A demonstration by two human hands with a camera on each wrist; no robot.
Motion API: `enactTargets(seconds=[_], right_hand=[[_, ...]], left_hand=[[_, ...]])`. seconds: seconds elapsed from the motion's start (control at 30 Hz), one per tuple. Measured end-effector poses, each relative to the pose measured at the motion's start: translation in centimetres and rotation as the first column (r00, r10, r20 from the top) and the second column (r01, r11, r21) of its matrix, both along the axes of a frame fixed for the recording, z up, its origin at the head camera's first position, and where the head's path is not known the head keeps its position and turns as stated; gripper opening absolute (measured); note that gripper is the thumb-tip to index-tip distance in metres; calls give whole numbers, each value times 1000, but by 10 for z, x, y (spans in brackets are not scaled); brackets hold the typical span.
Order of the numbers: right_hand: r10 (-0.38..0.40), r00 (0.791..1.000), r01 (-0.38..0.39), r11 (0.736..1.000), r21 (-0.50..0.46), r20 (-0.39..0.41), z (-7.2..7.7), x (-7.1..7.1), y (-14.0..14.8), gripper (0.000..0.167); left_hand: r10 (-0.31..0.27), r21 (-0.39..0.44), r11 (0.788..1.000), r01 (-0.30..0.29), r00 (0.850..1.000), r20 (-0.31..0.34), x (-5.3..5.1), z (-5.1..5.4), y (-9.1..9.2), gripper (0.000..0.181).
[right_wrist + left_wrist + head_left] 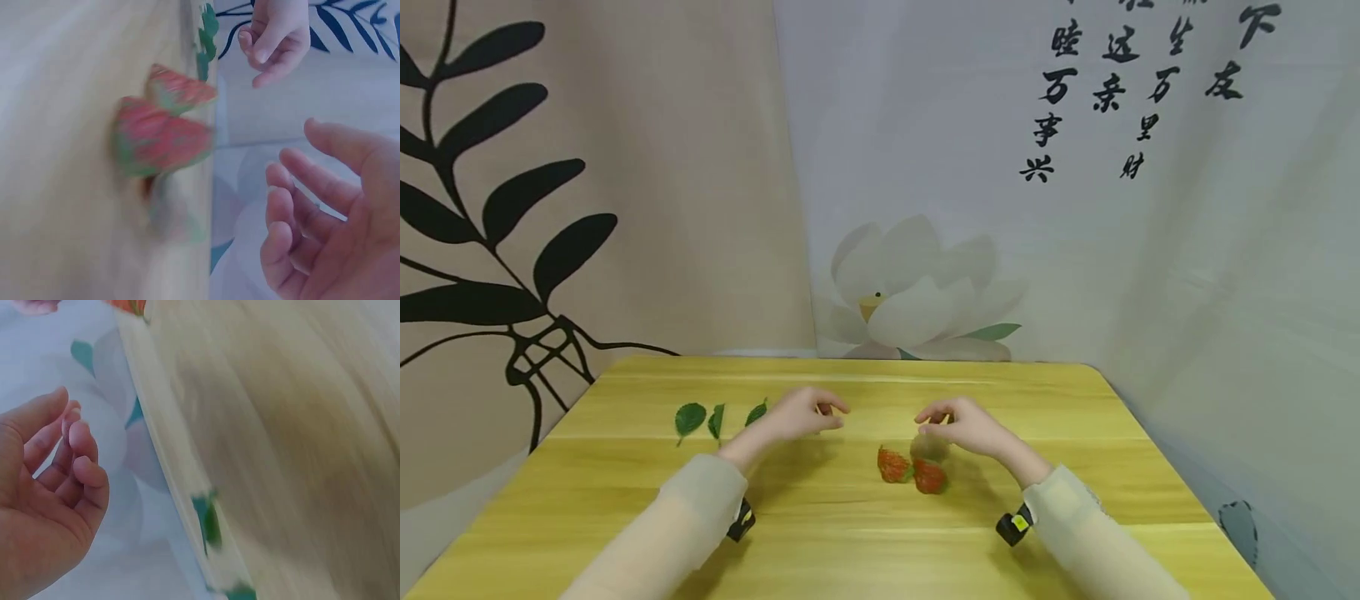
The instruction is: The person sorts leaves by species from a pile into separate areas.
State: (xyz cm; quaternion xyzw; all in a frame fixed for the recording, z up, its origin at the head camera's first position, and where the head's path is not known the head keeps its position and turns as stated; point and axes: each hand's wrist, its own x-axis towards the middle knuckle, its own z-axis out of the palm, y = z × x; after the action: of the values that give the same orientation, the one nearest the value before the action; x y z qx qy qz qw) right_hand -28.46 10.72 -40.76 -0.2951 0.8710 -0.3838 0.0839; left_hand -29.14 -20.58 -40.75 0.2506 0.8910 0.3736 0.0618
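Note:
Over the left half of the table my left hand [806,412] hovers with loosely bent fingers and nothing in them. The left wrist view shows that left hand [59,487] palm inward, thumb near the index fingertip. My right hand [961,425] hangs above a dull brownish-grey round thing [929,450], partly behind it; its kind cannot be told. In the right wrist view the right hand [337,212] has relaxed, bent fingers holding nothing. Two red strawberries [892,465] lie against that round thing. Behind and left of my left hand lie green leaves [690,418], one partly covered by the hand.
The yellow wood-grain table [820,542] ends at a back edge before a hanging cloth [910,125] printed with a lotus, characters and dark leaves. A black wrist camera [1015,527] sits under the right sleeve, another [741,522] under the left.

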Motion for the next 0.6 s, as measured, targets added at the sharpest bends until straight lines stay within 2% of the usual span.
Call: enactTargets(seconds=[0.13,0.27,0.43,0.5,0.6], right_hand=[[-60,997,60,998,-10,39,-16,14,21,27],[-82,991,86,996,-40,104,-28,25,27,28],[-88,980,108,988,-106,180,-40,31,27,30],[-91,971,120,985,-122,221,-45,33,27,31],[-115,955,150,982,-112,273,-52,34,29,33]], left_hand=[[-112,-1,994,112,994,-17,-1,-4,20,28],[-195,17,981,194,981,4,-1,-11,34,30],[-303,7,953,303,953,5,-3,-20,51,31],[-336,-1,942,336,942,6,-4,-23,57,32],[-357,-29,934,356,934,1,-5,-27,65,32]])
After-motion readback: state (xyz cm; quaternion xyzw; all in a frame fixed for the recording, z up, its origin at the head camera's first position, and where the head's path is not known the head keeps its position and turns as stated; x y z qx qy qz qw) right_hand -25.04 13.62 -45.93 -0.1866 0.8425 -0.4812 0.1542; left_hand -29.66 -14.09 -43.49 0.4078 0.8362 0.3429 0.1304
